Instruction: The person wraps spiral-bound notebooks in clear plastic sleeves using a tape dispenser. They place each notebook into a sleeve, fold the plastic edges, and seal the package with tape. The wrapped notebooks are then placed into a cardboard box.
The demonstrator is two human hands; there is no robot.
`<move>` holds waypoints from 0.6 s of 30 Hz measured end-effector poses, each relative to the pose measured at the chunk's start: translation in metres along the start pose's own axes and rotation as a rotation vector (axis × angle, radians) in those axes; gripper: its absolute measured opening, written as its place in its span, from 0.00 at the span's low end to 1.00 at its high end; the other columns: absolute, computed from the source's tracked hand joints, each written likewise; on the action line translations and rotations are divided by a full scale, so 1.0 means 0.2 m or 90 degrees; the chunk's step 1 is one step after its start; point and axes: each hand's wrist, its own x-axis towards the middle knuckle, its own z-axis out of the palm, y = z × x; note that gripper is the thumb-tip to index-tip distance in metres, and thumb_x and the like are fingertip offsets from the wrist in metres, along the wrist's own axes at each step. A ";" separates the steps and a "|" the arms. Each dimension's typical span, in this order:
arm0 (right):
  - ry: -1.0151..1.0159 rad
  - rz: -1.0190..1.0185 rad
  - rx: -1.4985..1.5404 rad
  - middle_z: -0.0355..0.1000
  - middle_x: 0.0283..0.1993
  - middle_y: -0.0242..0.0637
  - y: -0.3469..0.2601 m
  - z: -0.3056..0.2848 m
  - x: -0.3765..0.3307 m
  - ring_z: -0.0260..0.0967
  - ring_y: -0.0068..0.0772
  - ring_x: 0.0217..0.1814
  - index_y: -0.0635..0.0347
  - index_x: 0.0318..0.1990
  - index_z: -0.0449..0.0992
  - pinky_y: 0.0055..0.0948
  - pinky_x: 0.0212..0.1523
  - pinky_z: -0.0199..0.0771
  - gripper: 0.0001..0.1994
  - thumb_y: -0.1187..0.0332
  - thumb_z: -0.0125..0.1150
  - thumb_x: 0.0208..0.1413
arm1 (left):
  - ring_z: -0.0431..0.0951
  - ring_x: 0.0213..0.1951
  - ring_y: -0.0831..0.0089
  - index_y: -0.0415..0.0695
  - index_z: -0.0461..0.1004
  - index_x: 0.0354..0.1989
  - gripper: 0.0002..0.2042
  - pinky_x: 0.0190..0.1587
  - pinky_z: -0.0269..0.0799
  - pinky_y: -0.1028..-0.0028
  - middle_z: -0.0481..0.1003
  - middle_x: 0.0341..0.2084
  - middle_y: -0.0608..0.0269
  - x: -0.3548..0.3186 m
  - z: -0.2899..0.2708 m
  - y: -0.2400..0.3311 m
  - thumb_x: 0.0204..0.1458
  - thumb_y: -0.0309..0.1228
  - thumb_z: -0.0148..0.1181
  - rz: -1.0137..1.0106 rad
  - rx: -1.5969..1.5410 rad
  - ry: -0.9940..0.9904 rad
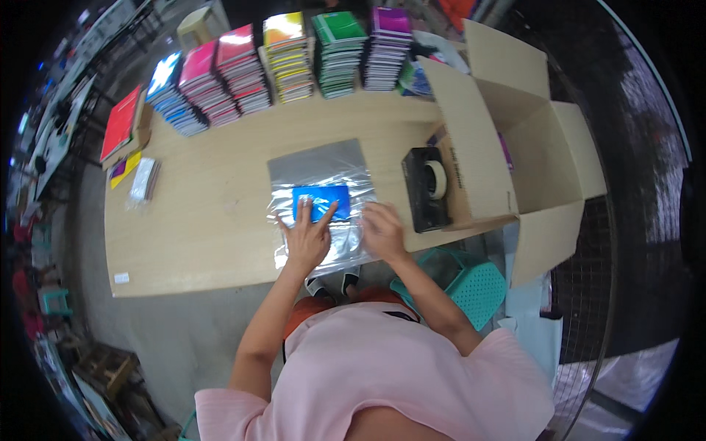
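A blue notebook (321, 193) lies on clear plastic film (344, 241), which is spread over a grey sheet (323, 156) at the table's near middle. My left hand (309, 239) is open, with its fingers spread and their tips resting on the notebook. At the film's right edge, my right hand (384, 231) has its fingers curled together and appears to pinch the film. The exact grip is partly hidden by the fingers. Just right of that hand stands a black tape dispenser (425, 202) with a roll of tape.
Along the table's (213, 242) far edge stand several stacks of notebooks, among them green (339, 55) and purple (387, 51). An open cardboard box (478, 140) stands at right. A plastic-wrapped pack (144, 180) lies far left. Below the right edge is a teal stool (474, 290).
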 end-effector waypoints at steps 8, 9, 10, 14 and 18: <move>0.123 0.476 -0.241 0.75 0.46 0.52 0.27 -0.54 -0.15 0.74 0.47 0.45 0.67 0.45 0.76 0.33 0.46 0.71 0.18 0.63 0.63 0.53 | 0.45 0.69 0.51 0.78 0.54 0.65 0.32 0.55 0.30 0.23 0.52 0.65 0.47 0.01 -0.04 0.04 0.51 0.38 0.54 -0.015 0.001 -0.077; 0.120 0.485 -0.229 0.75 0.44 0.52 0.33 -0.54 -0.15 0.75 0.48 0.43 0.68 0.46 0.76 0.32 0.45 0.71 0.18 0.62 0.63 0.52 | 0.45 0.69 0.51 0.78 0.54 0.65 0.32 0.55 0.31 0.23 0.52 0.65 0.47 0.01 -0.04 0.04 0.51 0.38 0.54 -0.017 0.004 -0.082; 0.107 0.510 -0.214 0.75 0.43 0.52 0.35 -0.54 -0.14 0.75 0.47 0.42 0.69 0.45 0.76 0.33 0.44 0.72 0.19 0.62 0.64 0.52 | 0.45 0.69 0.51 0.78 0.54 0.65 0.32 0.55 0.31 0.22 0.52 0.65 0.47 0.01 -0.04 0.04 0.50 0.37 0.54 -0.018 0.008 -0.090; 0.081 0.596 -0.209 0.77 0.40 0.51 0.38 -0.54 -0.09 0.76 0.40 0.38 0.71 0.42 0.77 0.32 0.39 0.73 0.18 0.64 0.67 0.49 | 0.48 0.67 0.48 0.74 0.58 0.64 0.28 0.54 0.36 0.22 0.54 0.63 0.46 0.00 -0.03 0.04 0.53 0.37 0.52 -0.001 0.006 -0.040; 0.330 0.600 0.047 0.77 0.40 0.43 0.46 -0.46 -0.18 0.74 0.32 0.36 0.65 0.39 0.79 0.30 0.34 0.73 0.11 0.68 0.66 0.51 | 0.48 0.67 0.48 0.74 0.57 0.64 0.28 0.54 0.37 0.22 0.54 0.63 0.46 0.01 -0.03 0.04 0.53 0.38 0.52 0.003 -0.006 -0.044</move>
